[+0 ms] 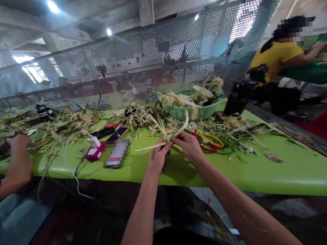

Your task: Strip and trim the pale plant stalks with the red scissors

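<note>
Near the front of the green table, my left hand (158, 157) and my right hand (188, 145) are close together, thumbs and fingers pinched at the middle of a bundle of pale leaf strips (160, 126). Several strip ends fan out upward and sideways from the pinch; one long end points left. How the strips cross under my fingers is hidden. Just right of my right hand lie tools with red and yellow handles (210, 142), partly covered by green plant scraps (236, 140). Beyond my hands stands a green plastic basket (198, 112) heaped with pale husk-like pieces.
Left of my hands are a phone (117, 154), a second phone (118, 134) and a pink power socket (96, 152) with a white charger. A co-worker's hand (20, 142) works at left among leaf scraps. A perforated metal screen (118, 73) stands behind; a person in yellow (276, 59) sits at right.
</note>
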A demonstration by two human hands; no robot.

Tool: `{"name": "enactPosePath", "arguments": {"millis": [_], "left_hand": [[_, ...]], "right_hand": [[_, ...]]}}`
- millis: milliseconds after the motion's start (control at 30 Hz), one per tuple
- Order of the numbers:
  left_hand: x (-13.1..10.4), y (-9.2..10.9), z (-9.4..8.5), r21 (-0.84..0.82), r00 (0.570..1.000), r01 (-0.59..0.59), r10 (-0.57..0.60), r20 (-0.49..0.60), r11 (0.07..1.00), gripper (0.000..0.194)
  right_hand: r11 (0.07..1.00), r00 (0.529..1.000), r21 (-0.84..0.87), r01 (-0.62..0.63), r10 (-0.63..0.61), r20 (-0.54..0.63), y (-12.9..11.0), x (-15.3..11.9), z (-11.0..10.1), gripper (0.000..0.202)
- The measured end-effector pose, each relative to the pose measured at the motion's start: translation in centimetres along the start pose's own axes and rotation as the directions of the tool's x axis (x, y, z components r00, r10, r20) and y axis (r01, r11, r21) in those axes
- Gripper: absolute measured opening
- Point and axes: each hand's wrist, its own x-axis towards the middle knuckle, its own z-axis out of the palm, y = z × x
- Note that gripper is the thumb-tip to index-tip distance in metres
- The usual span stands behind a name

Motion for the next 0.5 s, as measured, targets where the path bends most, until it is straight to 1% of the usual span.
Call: {"name": "enactPosePath", "arguments": {"millis": [67,233,300,400,500], "left_hand": [[-0.11,0.15,-0.04,0.050,1.000,-0.020,0.019,0.022,0.999,0.028],[-0.15,-0.10,-0.14,0.141,0.999,-0.047,0.047,0.000,0.989,0.028],[-0.10,-0.23,-0.11,0.158,0.999,-0.051,0.051,0.004,0.986,0.026],[-0.13,-0.09,0.04,0.167,0.999,-0.048,0.046,0.016,0.985,0.022],[-0.26,0.29,0.21,0.170,0.996,-0.070,0.059,0.070,0.983,0.019]], "right_hand": [[1.000,1.000,-0.002,-0.007,0.007,-0.015,0.11,0.14,-0.17,0.024],[0.999,0.995,-0.006,-0.036,0.036,0.092,-0.29,0.26,-0.19,0.026],[0.998,0.993,0.019,-0.052,0.049,0.111,-0.53,0.14,0.00,0.027],[0.996,0.992,0.057,-0.075,0.069,0.107,-0.64,-0.07,0.21,0.027],[0.996,0.995,0.054,-0.071,0.067,0.072,-0.50,-0.17,0.22,0.029]]}}
